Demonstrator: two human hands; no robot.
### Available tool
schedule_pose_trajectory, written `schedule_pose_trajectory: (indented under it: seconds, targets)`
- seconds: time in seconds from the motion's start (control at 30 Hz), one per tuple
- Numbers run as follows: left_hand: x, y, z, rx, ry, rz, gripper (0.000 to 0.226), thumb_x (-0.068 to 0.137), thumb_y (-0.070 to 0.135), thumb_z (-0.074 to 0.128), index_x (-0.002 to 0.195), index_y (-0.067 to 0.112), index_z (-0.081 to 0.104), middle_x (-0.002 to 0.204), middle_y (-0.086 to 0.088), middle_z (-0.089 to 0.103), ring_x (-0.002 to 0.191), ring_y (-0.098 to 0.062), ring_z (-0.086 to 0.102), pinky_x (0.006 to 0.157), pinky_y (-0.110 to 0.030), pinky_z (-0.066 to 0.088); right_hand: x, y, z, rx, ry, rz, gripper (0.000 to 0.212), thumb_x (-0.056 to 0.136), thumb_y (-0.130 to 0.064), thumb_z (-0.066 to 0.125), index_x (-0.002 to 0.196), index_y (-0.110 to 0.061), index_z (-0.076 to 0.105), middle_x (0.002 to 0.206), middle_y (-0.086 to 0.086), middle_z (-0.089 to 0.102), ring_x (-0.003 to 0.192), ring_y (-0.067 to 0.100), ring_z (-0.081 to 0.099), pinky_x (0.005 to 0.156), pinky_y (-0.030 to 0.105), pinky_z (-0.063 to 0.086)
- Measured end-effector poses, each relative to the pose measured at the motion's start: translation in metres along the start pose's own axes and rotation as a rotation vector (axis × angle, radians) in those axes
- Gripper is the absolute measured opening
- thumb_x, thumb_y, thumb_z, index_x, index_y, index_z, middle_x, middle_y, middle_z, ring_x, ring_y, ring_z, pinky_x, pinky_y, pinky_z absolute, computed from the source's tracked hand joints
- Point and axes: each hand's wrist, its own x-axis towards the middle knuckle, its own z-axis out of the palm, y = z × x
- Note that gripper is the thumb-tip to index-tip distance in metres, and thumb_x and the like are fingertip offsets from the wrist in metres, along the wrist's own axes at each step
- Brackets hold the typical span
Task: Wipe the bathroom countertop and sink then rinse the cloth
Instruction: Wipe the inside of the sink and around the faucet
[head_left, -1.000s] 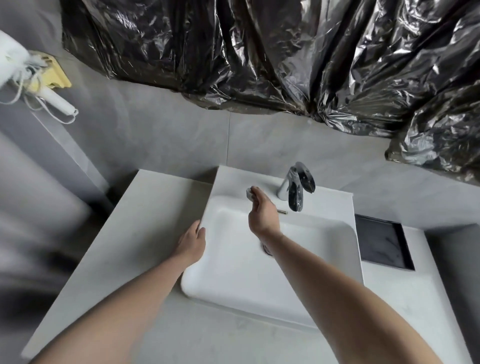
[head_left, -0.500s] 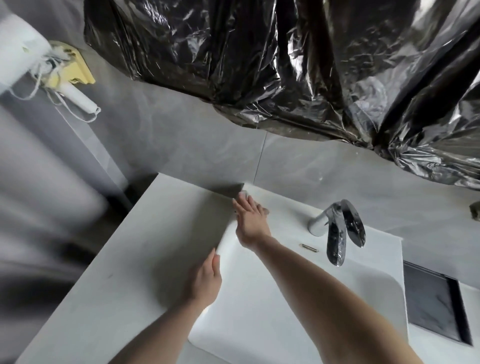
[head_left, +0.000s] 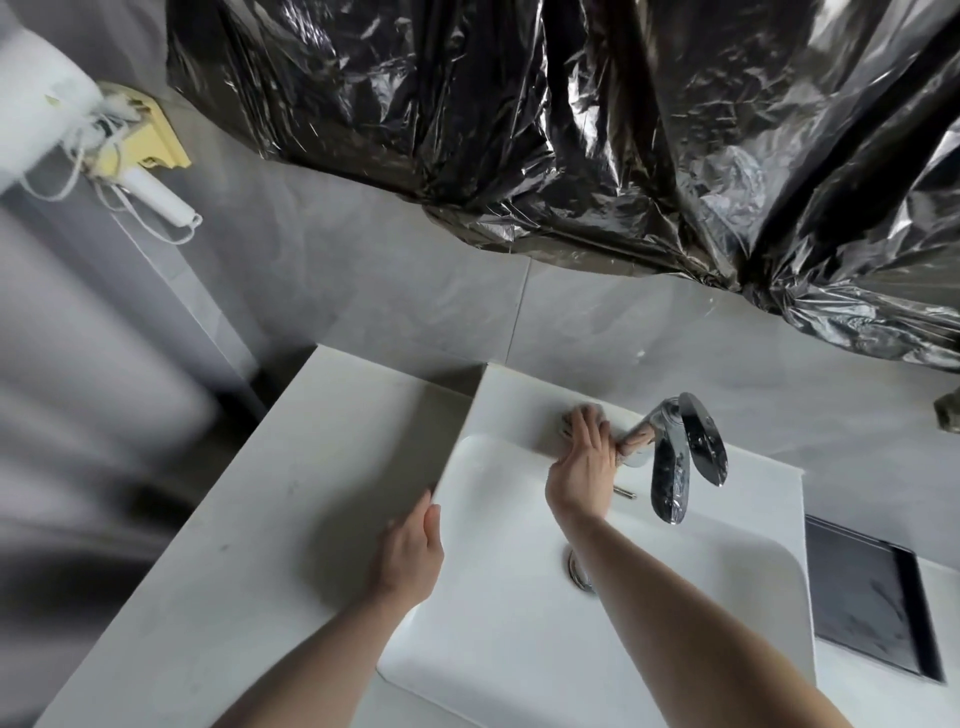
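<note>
Head: cloth (head_left: 583, 414) under right fingers (head_left: 589, 434) (flat)

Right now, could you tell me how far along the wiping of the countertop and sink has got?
Midway, as far as I can tell. The right hand presses a small cloth on the sink back ledge beside the faucet; the left hand rests on the sink's left edge. No water runs, so rinsing is left. Whether the countertop is wiped, I cannot tell.

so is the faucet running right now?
Off, as far as visible: no stream falls from the faucet spout, and the sink basin looks dry.
</note>
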Motion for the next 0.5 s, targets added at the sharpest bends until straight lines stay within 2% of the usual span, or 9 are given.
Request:
schedule_pose_trajectory:
  seconds: [0.1,0.2,0.23,0.3,0.37,0.43,0.5]
  targets:
    - [0.003,-0.002,0.003,0.002,-0.017,-0.006,0.052,0.111,0.034,0.028,0.158,0.017,0.041,0.159,-0.006,0.048,0.145,-0.032,0.044,0.117,-0.032,0.027,0.014,-0.015,0.001,0.107,-0.008,0.059,0.079,0.082,0.014,0.038,0.156,-0.013,0.042,0.168,0.010,0.031,0.156,0.028,0.028,0.126,0.043,0.025]
    - [0.006,-0.005,0.004,0.020,-0.028,-0.008,0.056,0.110,0.040,0.024,0.158,0.017,0.041,0.158,-0.007,0.050,0.143,-0.033,0.046,0.116,-0.034,0.030,0.019,-0.026,0.014,0.024,-0.021,0.019,0.061,0.094,0.004,0.039,0.152,-0.013,0.043,0.169,0.016,0.023,0.156,0.035,0.024,0.122,0.047,0.025]
    - [0.006,-0.005,0.004,0.023,-0.027,-0.003,0.062,0.107,0.046,0.020,0.158,0.017,0.042,0.156,-0.007,0.051,0.143,-0.033,0.047,0.116,-0.034,0.031,0.017,-0.031,0.019,-0.018,-0.030,0.002,0.061,0.093,0.003,0.041,0.153,-0.013,0.042,0.170,0.016,0.023,0.157,0.035,0.021,0.123,0.047,0.022]
    - [0.006,-0.005,0.004,0.023,-0.012,0.008,0.073,0.100,0.053,0.014,0.156,0.018,0.046,0.154,-0.007,0.054,0.140,-0.032,0.050,0.115,-0.034,0.033,0.011,-0.048,0.031,-0.035,-0.088,-0.097,0.068,0.086,0.004,0.042,0.153,-0.011,0.043,0.168,0.015,0.030,0.157,0.035,0.022,0.124,0.046,0.021]
    - [0.007,-0.004,0.005,0.035,0.003,0.000,0.064,0.105,0.046,0.021,0.153,0.016,0.049,0.153,-0.008,0.056,0.139,-0.031,0.052,0.114,-0.032,0.034,0.003,-0.070,0.043,-0.006,-0.198,-0.252,0.073,0.080,-0.002,0.039,0.152,-0.012,0.047,0.167,0.012,0.034,0.157,0.034,0.024,0.125,0.045,0.020]
    - [0.005,-0.003,0.005,0.043,0.026,0.021,0.052,0.109,0.035,0.031,0.150,0.011,0.053,0.151,-0.011,0.056,0.139,-0.030,0.053,0.114,-0.030,0.034,-0.004,-0.087,0.053,-0.029,-0.315,-0.379,0.072,0.084,-0.007,0.036,0.154,-0.016,0.047,0.168,0.006,0.032,0.158,0.032,0.020,0.128,0.044,0.015]
    - [0.004,-0.003,0.004,0.046,0.029,0.037,0.054,0.108,0.036,0.031,0.149,0.010,0.054,0.151,-0.012,0.057,0.138,-0.030,0.054,0.113,-0.032,0.036,-0.002,-0.085,0.055,-0.069,-0.369,-0.484,0.071,0.087,-0.003,0.039,0.156,-0.019,0.045,0.169,0.002,0.031,0.159,0.031,0.019,0.129,0.045,0.014]
